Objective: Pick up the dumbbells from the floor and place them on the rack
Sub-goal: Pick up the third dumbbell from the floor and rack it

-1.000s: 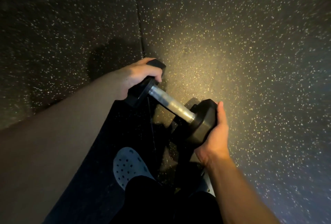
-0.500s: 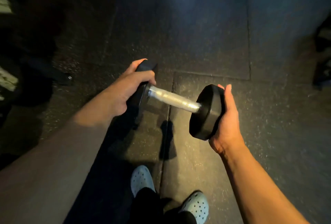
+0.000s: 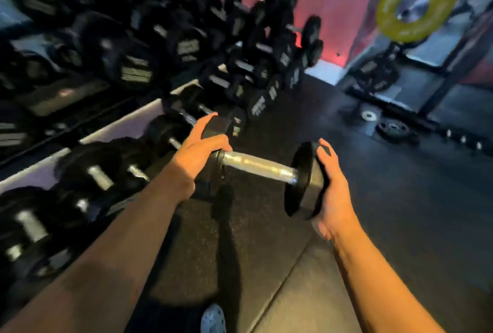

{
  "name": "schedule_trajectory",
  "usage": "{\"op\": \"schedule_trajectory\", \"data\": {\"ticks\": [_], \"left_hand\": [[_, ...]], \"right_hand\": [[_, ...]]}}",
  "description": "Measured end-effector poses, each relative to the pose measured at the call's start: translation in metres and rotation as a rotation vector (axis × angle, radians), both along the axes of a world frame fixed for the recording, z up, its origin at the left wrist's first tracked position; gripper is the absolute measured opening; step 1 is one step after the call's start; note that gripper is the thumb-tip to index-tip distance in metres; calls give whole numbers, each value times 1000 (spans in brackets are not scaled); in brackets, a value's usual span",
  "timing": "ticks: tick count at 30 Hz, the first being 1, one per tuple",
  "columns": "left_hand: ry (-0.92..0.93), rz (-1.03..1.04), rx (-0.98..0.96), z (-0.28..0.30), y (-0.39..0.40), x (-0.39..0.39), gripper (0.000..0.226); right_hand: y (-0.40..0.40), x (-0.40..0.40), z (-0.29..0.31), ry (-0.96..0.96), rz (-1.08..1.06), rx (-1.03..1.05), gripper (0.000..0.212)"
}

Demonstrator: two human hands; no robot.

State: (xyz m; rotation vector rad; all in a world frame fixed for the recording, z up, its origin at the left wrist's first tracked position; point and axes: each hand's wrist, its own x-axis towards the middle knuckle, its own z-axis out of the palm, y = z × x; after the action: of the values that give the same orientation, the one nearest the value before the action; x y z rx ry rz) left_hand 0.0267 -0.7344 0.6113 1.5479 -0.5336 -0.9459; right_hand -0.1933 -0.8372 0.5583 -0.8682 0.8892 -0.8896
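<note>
Dumbbell (image 3: 260, 166) carried off floor | left hand (image 3: 196, 152), right hand (image 3: 332, 186) each clasped around an end head | judged heavy, rigid; bare knurled bar offers firmer hold | rack (image 3: 112, 132) alongside left

The dumbbell (image 3: 262, 170) has black heads and a silver knurled handle. The rack (image 3: 128, 126) has a white rail and carries black dumbbells with silver handles. The floor (image 3: 400, 212) is dark grey with pale speckles, the wall (image 3: 333, 7) pinkish red, the weight plate (image 3: 416, 2) yellow, the shoe (image 3: 213, 319) pale grey with dark holes
</note>
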Motion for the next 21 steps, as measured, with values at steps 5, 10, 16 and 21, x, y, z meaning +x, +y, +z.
{"op": "schedule_trajectory", "data": {"ticks": [5,10,16,21], "left_hand": [[9,279,-118,65,120,45,74],[-11,544,-205,102,243,88,60],[209,897,-276,133,407,107,82],[101,997,-376,141,542,140,54]], "right_hand": [[60,79,81,-77,311,-79,41],[140,163,128,-93,582,-127,45],[268,270,170,-107,860,-237,43],[396,355,185,-145,1067,-208,43]]}}
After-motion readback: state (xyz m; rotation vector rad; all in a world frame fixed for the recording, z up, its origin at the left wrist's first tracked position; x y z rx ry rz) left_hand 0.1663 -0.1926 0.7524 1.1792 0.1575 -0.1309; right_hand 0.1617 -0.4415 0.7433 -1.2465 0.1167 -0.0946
